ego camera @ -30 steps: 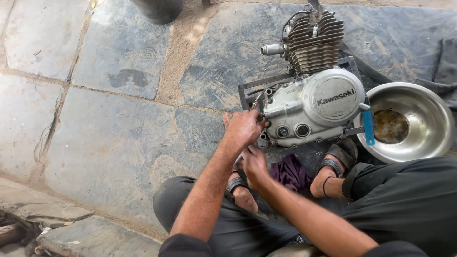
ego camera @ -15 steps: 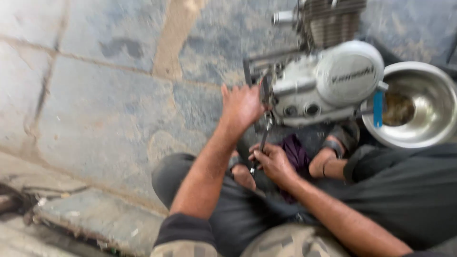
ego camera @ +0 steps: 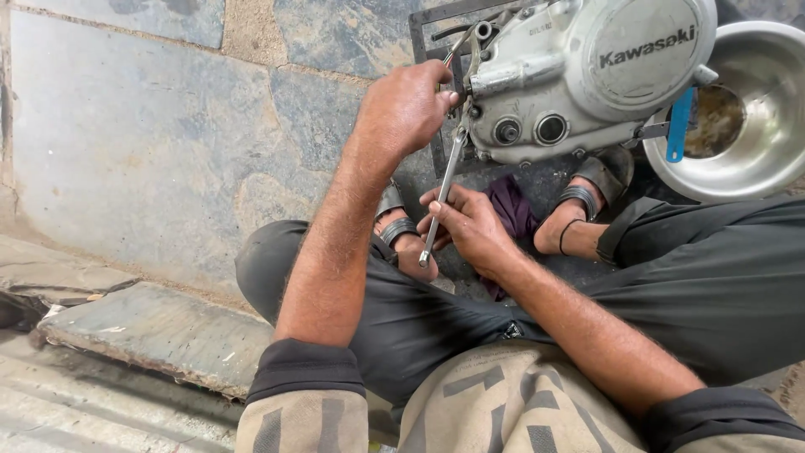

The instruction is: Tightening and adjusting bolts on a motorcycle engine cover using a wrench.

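slanting up toward the engine [ego camera: 587,75] (near upright), wrench [ego camera: 443,191] in right hand [ego camera: 470,225].

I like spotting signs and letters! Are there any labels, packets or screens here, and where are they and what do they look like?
Raised lettering: on the round silver engine cover, top right; same metal colour as the cover.
Small stamped marking: on the engine case, left of the round cover; tiny and grey.
Printed shapes: on the beige shirt, bottom; big dark grey blocks.
No packets, signs or screens.

Open-air repair spot — engine [ego camera: 579,75] on stone-slab floor [ego camera: 168,143], steel bowl [ego camera: 746,117].
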